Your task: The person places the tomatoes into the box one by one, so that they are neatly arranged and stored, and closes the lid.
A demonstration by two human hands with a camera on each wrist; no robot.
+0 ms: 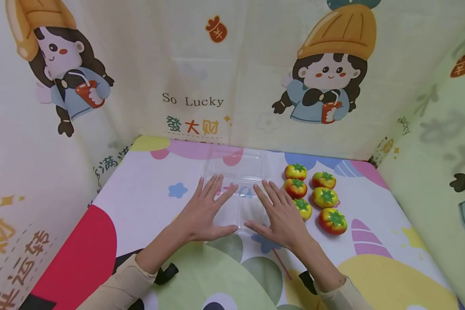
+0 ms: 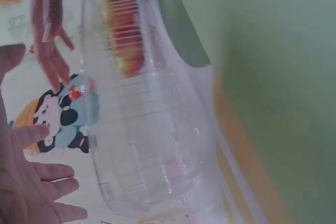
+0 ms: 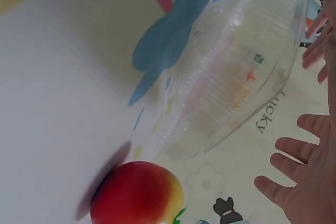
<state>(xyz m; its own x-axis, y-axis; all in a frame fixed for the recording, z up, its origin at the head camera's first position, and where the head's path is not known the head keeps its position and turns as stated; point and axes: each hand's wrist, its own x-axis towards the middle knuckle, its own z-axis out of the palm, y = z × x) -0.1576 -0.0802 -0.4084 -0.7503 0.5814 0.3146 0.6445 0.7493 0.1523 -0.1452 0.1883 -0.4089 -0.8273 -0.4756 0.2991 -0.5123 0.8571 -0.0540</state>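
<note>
A clear plastic clamshell box [image 1: 249, 211] lies on the table with its lid [image 1: 236, 164] folded back towards the wall. Over its left side is my left hand [image 1: 203, 214], fingers spread and straight, holding nothing. My right hand [image 1: 286, 217] is over its right side, also spread and empty. The two thumbs point towards each other above the near edge. Ribbed transparent walls of the box [image 2: 142, 129] show in the left wrist view. Whether any fingertip touches the plastic I cannot tell. Right of the box sit several red-and-yellow fruits [image 1: 327, 196] with green leafy tops, in two columns.
The nearest fruit [image 1: 303, 209] sits just beside my right hand and is partly hidden by it. A patterned cloth [image 1: 139, 202] covers the table. Pale printed curtains [image 1: 248, 77] rise at the back and both sides.
</note>
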